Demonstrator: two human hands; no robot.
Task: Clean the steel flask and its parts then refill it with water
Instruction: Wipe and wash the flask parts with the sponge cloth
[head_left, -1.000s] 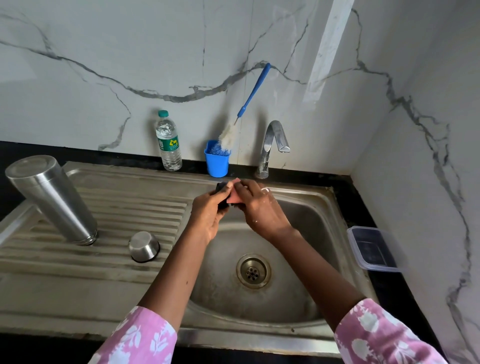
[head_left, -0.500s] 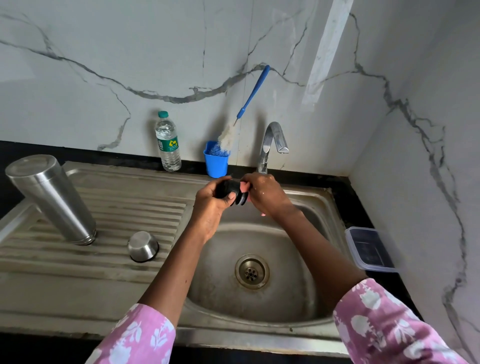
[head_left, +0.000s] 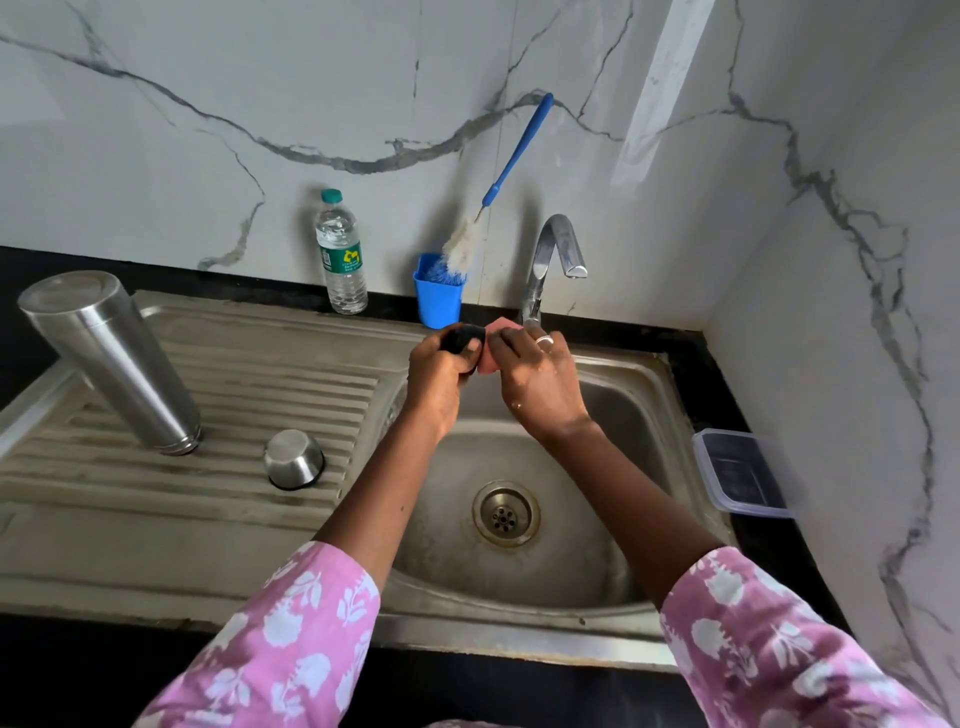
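Both hands are up over the back of the basin, right under the tap. The left hand (head_left: 440, 370) has its fingers curled round a small black flask part (head_left: 461, 338), dark and rounded, mostly buried in the grip, so I can't make out its exact shape. The right hand (head_left: 537, 382) pinches a pink sponge (head_left: 493, 348) and has it pressed against the side of that black piece; a ring shows on one finger and water drops sit on the back of the hand. Pink floral sleeves frame both forearms.

Just behind the hands, the chrome tap (head_left: 553, 260) curves over the sink (head_left: 623, 405), with the round drain (head_left: 505, 513) below the wrists.

Out to the left on the ribbed drainboard (head_left: 234, 415), the steel flask (head_left: 111, 358) stands mouth down, tall and tapered, brushed and dull-shiny, well apart from the hands. Near it sits the steel cup (head_left: 294, 458), upturned too, small and domed.

Against the marble wall: a clear water bottle (head_left: 340, 254) with a green cap, then a blue holder (head_left: 438, 296) with a blue-handled bottle brush (head_left: 498, 182) leaning out of it. On the right counter, a clear plastic container (head_left: 740, 473).
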